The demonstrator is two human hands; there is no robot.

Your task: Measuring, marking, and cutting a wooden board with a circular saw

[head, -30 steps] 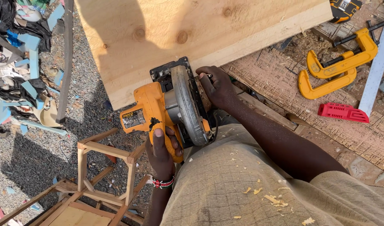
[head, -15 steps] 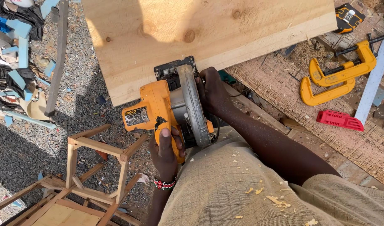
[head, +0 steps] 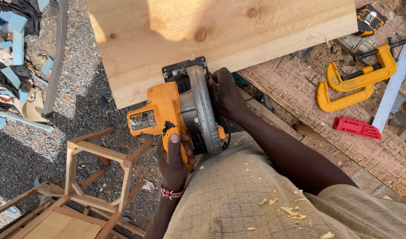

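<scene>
Yellow and grey, a handheld circular saw [head: 178, 115] sits in the middle of our view, held by a person seen from above. We see its front shoe resting at the near edge of a wide, pale wooden board [head: 211, 40] with several dark knots, which fills the top of the picture. The saw's round metal blade guard stands upright, between the two hands.

The left hand [head: 174, 157] is wrapped tight around the saw's yellow rear handle, with the thumb lying along the top of the grip; a beaded bracelet [head: 172, 193] circles that wrist. The right hand [head: 225, 93] is closed against the far side of the guard, just beside the board's edge, fingers curled around a part of the saw we cannot make out. Both arms reach forward over the person's tan clothing, which is dotted with wood shavings.

To the right, on a rough woven surface, lie a yellow C-clamp [head: 351, 82], a small red plastic tool [head: 356, 127] and a pale blue metal square [head: 393, 86], all well apart from the saw. A yellow and black tape measure [head: 370, 20] sits just past the board's right corner. At lower left, on grey gravel [head: 21, 150], stands an unfinished wooden frame [head: 96, 163] of thin slats. Blue foam scraps [head: 12, 48] lie at upper left.
</scene>
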